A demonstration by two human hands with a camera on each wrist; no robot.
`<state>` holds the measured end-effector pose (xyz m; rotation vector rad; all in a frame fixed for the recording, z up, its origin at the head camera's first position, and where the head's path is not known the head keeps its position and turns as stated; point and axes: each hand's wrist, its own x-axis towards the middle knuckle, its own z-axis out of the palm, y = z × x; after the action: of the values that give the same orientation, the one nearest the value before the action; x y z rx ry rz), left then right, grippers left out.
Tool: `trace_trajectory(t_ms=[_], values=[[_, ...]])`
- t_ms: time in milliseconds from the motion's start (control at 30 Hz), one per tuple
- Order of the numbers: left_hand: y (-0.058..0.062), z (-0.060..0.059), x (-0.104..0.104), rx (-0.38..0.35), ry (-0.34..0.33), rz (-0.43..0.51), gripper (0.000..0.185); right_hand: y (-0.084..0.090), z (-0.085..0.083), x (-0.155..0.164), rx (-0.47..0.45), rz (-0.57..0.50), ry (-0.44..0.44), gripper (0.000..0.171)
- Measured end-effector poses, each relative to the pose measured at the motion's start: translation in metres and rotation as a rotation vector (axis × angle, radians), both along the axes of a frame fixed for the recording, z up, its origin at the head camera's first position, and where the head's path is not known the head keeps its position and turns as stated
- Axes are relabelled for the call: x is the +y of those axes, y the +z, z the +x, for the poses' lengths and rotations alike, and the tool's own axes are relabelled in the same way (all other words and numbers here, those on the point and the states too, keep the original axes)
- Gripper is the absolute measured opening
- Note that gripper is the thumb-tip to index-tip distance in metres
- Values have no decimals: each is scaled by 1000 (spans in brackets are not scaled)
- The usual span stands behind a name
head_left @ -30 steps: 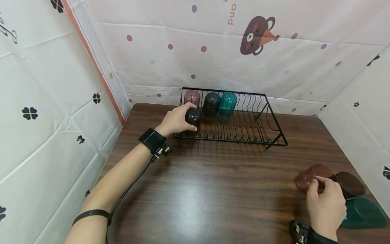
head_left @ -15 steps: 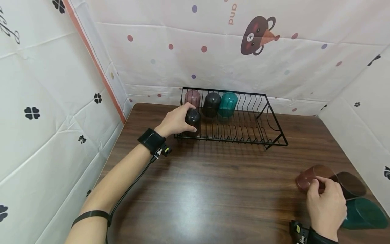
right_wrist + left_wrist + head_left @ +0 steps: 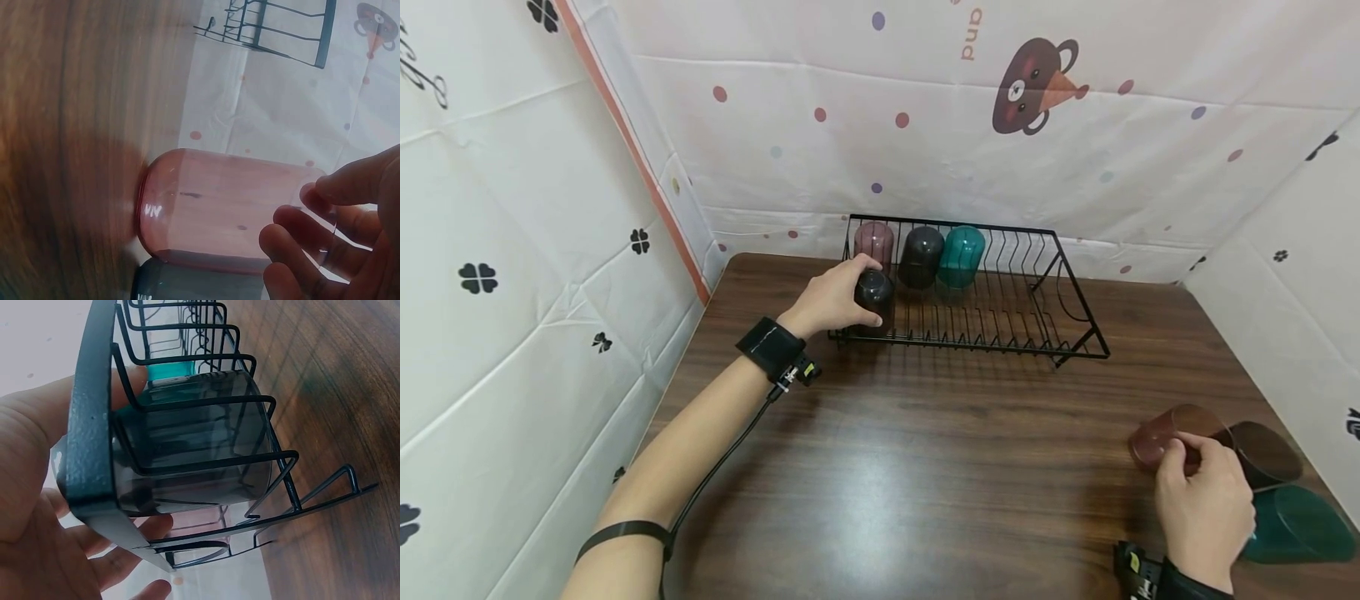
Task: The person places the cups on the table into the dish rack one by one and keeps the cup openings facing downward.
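Where patterned cloth (image 3: pixel 820 150) rises behind its far edge, the brown worktop (image 3: pixel 880 467) spreads before me, wood-grained and shiny. Near that far edge, around its middle, stands a black wire rack (image 3: pixel 985 348).

My left hand (image 3: pixel 829 298) is at the rack's front left corner, thumb and fingers curved round the black cup (image 3: pixel 875 292), which I hold rounded base up within the wires; I cannot tell whether its rim rests on the rack's floor. My right hand (image 3: pixel 1206 508) is near the worktop's right edge, fingers curled in, thumb and forefinger almost meeting as they pinch the rim of the upright pink cup (image 3: pixel 1153 442).

Just beside that cup, toward the right edge, is the dark cup (image 3: pixel 1270 458), and nearer me the green cup (image 3: pixel 1300 525), partly covered by my hand. Along the rack's back edge, starting at its left corner, three cups stand base up in a row: the mauve cup (image 3: pixel 873 239), the smoky cup (image 3: pixel 922 254) and the teal cup (image 3: pixel 962 250).

On my left wrist sit a black strap (image 3: pixel 772 346) and a small camera (image 3: pixel 807 369).
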<state>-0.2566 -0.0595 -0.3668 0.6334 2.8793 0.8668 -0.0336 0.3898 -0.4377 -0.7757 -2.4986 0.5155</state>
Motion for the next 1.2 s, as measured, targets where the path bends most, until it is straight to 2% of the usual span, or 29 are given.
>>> trace_trajectory(t_ms=[233, 467, 867, 1200], values=[[4, 1, -2, -15, -15, 13, 88, 0, -1, 1, 1, 2, 3, 36], [10, 3, -4, 0, -21, 32, 83, 1, -1, 0, -11, 1, 3, 36], [18, 12, -3, 8, -27, 44, 80, 6, 2, -5, -30, -4, 12, 35], [19, 15, -7, 54, -11, 48, 77, 11, 3, -21, 18, 40, 52, 30]])
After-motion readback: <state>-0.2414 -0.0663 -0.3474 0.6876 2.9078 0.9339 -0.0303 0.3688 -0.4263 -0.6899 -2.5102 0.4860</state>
